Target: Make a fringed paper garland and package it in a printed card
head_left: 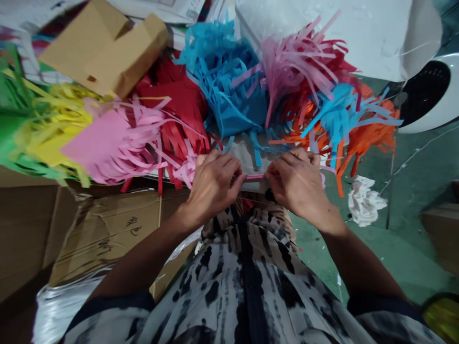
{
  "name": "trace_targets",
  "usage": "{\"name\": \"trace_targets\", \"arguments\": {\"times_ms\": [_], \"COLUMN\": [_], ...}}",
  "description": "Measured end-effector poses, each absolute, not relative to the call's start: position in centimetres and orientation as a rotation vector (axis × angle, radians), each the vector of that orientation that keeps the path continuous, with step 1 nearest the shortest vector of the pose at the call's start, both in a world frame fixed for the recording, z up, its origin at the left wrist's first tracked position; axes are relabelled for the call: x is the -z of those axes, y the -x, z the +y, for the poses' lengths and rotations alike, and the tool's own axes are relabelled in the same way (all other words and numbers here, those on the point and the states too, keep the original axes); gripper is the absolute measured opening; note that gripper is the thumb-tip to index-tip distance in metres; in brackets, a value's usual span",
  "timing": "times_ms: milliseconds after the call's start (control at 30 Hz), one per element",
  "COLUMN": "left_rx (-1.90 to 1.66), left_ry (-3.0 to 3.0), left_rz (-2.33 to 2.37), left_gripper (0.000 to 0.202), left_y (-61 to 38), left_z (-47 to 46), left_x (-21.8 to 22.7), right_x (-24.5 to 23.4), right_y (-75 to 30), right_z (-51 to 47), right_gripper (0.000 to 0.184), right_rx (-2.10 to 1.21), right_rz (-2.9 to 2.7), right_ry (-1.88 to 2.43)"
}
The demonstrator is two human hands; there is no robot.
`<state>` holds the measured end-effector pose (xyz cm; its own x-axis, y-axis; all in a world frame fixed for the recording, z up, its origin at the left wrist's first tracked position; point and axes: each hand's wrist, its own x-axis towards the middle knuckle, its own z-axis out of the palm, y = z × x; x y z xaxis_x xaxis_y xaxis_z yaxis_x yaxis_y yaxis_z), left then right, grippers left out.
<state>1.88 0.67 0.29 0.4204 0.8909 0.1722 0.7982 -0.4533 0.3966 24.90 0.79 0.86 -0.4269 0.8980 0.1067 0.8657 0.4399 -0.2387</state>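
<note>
At the centre of the frame the left hand [215, 184] and right hand [297, 184] each pinch one end of a short pink paper strip [255, 176], both grips clenched on it. Its long axis runs level, left to right, between them, just below the blue fringed paper [229, 86]

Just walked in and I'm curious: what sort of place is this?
Probably a paper-craft workshop: heaps of fringed coloured paper, cardboard boxes lying about, and the left hand and right hand pinching a pink strip.
</note>
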Motion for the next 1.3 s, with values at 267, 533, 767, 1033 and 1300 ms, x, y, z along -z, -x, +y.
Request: {"name": "trace_targets", "arguments": {"times_ms": [267,533,767,1033,1300], "left_rx": [-0.615,-0.537,-0.581,-0.871,-1.022], "left_ry": [-2.335,-2.776,-2.878,-2.818,-2.545], "left_rz": [1.351,1.194,1.213,1.438,1.458], "left_gripper": [0.018,0.037,0.039,0.022,0.021], "left_y": [-1.4,-1.0,-1.4,-1.5,-1.2], "left_z": [0.7,-0.9,-4.1,-6.5,-8.7], "left_x": [-0.2,0.9,0.8,2.8,2.0], "right_x": [-0.7,0.5,0.4,0.8,1.7], "right_y": [-24.9,-26.3,-24.7,-22.8,-22.4], "right_z": [0.5,-0.1,-3.6,-5.8,-5.6], "right_gripper": [0.015,0.02,0.021,0.029,0.016], "right_rx": [-0.15,0.015,0.119,0.067,0.211], "right_rz": [-2.468,-2.296,-2.41,-2.391,-2.347], "right_ry": [1.564,1.642,1.292,1.29,1.081]}}
